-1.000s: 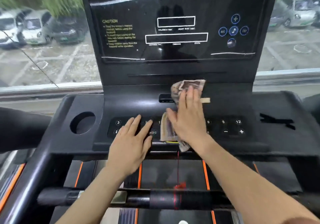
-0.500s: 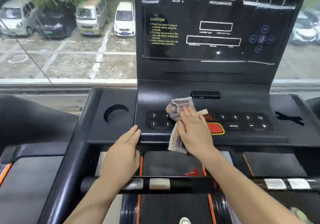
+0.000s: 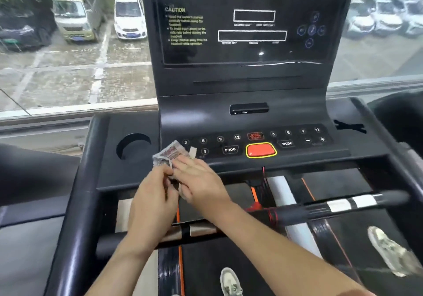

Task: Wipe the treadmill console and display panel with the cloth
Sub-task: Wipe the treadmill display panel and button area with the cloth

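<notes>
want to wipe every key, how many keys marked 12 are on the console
2. The left 12 key sits left of the stop/start button; the right 12 key is at the row's right. The cloth covers the row's left end, so others may be hidden.

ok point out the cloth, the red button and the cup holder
cloth point(image 3: 168, 155), head view, its patterned upper fold
red button point(image 3: 261, 150), head view, middle of its face
cup holder point(image 3: 132, 146), head view, its dark hollow

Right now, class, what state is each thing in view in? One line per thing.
cloth, crumpled, at the left front edge of the console.
left hand, fingers curled, pinching the cloth.
right hand, fingers straight, resting on the cloth.
display panel, dark, unlit.
red button, untouched.
</notes>
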Demonstrator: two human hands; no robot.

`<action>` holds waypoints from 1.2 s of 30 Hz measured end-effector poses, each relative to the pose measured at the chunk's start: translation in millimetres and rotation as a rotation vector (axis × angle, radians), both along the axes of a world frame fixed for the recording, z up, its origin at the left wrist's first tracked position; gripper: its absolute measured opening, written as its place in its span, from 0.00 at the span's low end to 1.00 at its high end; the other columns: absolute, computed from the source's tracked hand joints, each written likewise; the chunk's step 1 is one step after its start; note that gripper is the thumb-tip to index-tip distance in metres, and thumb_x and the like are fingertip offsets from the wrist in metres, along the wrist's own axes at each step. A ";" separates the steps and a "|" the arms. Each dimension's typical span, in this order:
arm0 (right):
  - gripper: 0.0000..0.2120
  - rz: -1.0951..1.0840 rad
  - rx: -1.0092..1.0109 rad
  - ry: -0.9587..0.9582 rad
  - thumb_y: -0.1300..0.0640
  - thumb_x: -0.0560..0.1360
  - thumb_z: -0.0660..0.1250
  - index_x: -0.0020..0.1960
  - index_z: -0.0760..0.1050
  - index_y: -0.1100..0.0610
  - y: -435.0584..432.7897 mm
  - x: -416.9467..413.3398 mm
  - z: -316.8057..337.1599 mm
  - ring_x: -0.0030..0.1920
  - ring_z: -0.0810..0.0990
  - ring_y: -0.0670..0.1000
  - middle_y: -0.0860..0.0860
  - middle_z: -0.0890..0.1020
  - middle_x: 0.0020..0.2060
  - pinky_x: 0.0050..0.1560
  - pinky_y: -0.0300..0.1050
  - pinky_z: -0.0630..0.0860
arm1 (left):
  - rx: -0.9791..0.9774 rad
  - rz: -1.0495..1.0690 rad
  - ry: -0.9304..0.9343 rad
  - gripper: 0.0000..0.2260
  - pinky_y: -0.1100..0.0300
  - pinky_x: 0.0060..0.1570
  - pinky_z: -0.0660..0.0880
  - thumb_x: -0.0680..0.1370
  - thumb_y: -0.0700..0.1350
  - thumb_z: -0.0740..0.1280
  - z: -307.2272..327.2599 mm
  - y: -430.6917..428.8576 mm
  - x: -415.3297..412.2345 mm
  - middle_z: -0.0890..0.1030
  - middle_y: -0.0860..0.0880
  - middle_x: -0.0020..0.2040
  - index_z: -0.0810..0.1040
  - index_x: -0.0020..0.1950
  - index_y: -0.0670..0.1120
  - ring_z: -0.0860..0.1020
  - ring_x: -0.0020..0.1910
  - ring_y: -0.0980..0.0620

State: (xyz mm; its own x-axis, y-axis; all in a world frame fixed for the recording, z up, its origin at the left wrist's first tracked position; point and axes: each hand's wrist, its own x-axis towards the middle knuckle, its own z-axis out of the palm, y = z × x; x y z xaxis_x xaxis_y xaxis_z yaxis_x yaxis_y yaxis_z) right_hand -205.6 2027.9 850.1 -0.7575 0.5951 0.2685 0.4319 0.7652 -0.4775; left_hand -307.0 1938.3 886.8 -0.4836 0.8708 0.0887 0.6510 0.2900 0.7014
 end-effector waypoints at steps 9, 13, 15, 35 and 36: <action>0.15 0.005 0.158 0.192 0.61 0.73 0.59 0.49 0.84 0.58 28.7 68.8 -10.7 0.63 0.78 0.51 0.51 0.83 0.58 0.63 0.53 0.74 | 0.004 -0.090 0.370 0.14 0.53 0.39 0.75 0.68 0.44 0.77 -16.1 30.6 43.1 0.76 0.48 0.46 0.81 0.52 0.46 0.76 0.44 0.45; 0.13 -0.115 0.262 0.263 0.64 0.69 0.60 0.43 0.84 0.59 57.5 131.5 -8.3 0.60 0.80 0.51 0.52 0.85 0.53 0.60 0.51 0.75 | 0.051 -0.252 0.440 0.08 0.53 0.35 0.78 0.70 0.45 0.73 -22.7 74.9 97.0 0.79 0.48 0.41 0.82 0.48 0.46 0.77 0.39 0.44; 0.12 -0.183 0.279 0.221 0.63 0.69 0.60 0.42 0.83 0.58 68.7 163.7 -6.2 0.61 0.79 0.50 0.50 0.84 0.54 0.60 0.52 0.75 | 0.053 -0.323 0.467 0.07 0.52 0.32 0.77 0.73 0.47 0.68 -28.0 95.8 124.6 0.79 0.48 0.40 0.82 0.47 0.46 0.77 0.37 0.44; 0.19 -0.893 -0.120 -0.042 0.61 0.76 0.54 0.65 0.73 0.54 163.5 321.0 12.5 0.72 0.66 0.58 0.56 0.73 0.68 0.66 0.58 0.67 | -0.054 -0.732 0.701 0.31 0.53 0.50 0.73 0.72 0.42 0.67 -5.4 184.8 284.8 0.67 0.49 0.73 0.62 0.75 0.46 0.70 0.62 0.47; 0.19 -0.873 -0.135 -0.059 0.59 0.77 0.53 0.64 0.72 0.53 168.4 317.5 18.3 0.69 0.69 0.60 0.54 0.72 0.68 0.65 0.57 0.68 | -0.062 -0.734 0.703 0.32 0.53 0.53 0.72 0.73 0.42 0.65 -4.1 185.5 283.2 0.63 0.49 0.75 0.59 0.77 0.46 0.68 0.65 0.47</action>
State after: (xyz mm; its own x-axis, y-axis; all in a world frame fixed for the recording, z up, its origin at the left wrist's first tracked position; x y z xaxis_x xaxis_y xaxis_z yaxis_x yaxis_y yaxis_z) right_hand 112.0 2196.3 868.4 -0.0290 0.9912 0.1292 0.8622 0.0902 -0.4984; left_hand -23.8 2123.8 882.7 0.3163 0.9442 0.0919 0.9418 -0.3242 0.0891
